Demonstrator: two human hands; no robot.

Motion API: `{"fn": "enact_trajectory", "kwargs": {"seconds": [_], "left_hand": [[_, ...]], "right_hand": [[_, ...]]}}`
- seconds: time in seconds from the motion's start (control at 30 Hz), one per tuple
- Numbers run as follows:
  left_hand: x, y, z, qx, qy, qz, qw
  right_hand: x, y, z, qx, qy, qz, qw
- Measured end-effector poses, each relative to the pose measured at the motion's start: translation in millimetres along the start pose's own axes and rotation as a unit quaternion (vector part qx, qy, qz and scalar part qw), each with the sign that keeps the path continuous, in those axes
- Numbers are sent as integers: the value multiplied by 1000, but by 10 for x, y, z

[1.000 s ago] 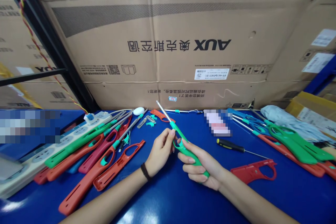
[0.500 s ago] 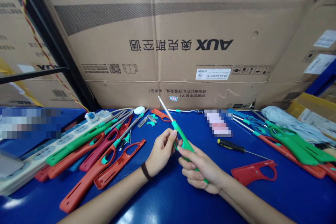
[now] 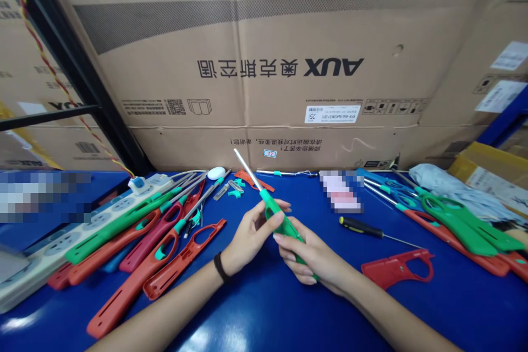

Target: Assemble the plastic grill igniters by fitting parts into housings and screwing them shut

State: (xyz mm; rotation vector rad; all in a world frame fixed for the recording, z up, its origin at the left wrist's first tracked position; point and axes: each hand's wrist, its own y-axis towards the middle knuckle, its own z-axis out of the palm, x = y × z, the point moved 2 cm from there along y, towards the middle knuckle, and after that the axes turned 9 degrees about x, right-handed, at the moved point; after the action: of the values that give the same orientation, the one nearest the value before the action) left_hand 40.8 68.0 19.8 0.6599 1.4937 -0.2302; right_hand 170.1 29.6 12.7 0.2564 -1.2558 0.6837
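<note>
Both hands hold a green gas lighter (image 3: 287,226) with a long metal tube (image 3: 247,169) that points up and to the left, over the middle of the table. My left hand (image 3: 251,236) grips the upper part of the handle, its thumb across the front. Around the lower handle my right hand (image 3: 307,256) is closed, thumb along the upper side. The palms hide much of the handle. Right of my hands lie a red lighter shell half (image 3: 390,269) and a black and yellow screwdriver (image 3: 363,228). An orange shell half (image 3: 185,258) lies left of my left wrist.
Several lighters (image 3: 132,275) lie beside a white power strip (image 3: 61,245) on the left. More green shells (image 3: 462,220) and lighters are piled at the right. Small clear and teal parts (image 3: 235,190) lie behind my hands. A large cardboard box (image 3: 247,38) stands behind the blue table (image 3: 256,319).
My left hand has shifted from beside the lighter's trigger area to a grip round its upper handle. The lighter has turned slightly, its tip moving left. The camera view has shifted slightly.
</note>
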Motion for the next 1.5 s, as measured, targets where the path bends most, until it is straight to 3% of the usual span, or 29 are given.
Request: {"fn": "enact_trajectory", "kwargs": {"seconds": [0.1, 0.2, 0.3, 0.4, 0.47, 0.57, 0.7, 0.93, 1.1, 1.2, 1.27, 1.37, 1.43, 1.5], "left_hand": [[15, 15, -14, 54, -31, -34, 997], [93, 39, -90, 12, -79, -56, 995], [158, 68, -172, -41, -120, -56, 990], [163, 83, -194, -39, -148, -52, 987], [145, 80, -181, -37, -174, -51, 983], [111, 62, -147, -39, -188, -54, 980], [87, 48, -116, -49, -167, -54, 983], [125, 82, -99, -98, -27, -65, 993], [76, 14, -153, -161, 104, -43, 981], [-33, -44, -209, -193, 230, 37, 953], [-114, -61, -200, -181, 380, 135, 897], [-159, -57, -98, -77, 548, 256, 793], [-145, -56, -9, 7, 583, 291, 758], [-132, -77, 80, 45, 588, 314, 744]], "right_hand": [[-41, 33, -7, 0, 6, 9, 1000], [-46, 66, -56, -40, -78, -51, 995], [-16, 57, -108, -92, -239, -101, 961], [41, 6, -123, -155, -356, -131, 912], [74, -30, -107, -182, -402, -154, 884], [82, -55, -80, -196, -420, -166, 870], [40, -50, -89, -202, -398, -168, 879], [-69, 77, -104, -137, -205, -145, 958], [64, 62, -196, -142, -178, -140, 963], [241, -22, -330, -139, -214, -119, 960], [333, -82, -402, -119, -225, -82, 964], [391, -175, -433, -99, -229, -56, 967], [373, -255, -419, -110, -217, -48, 969], [320, -363, -399, -108, -207, -21, 972]]}}
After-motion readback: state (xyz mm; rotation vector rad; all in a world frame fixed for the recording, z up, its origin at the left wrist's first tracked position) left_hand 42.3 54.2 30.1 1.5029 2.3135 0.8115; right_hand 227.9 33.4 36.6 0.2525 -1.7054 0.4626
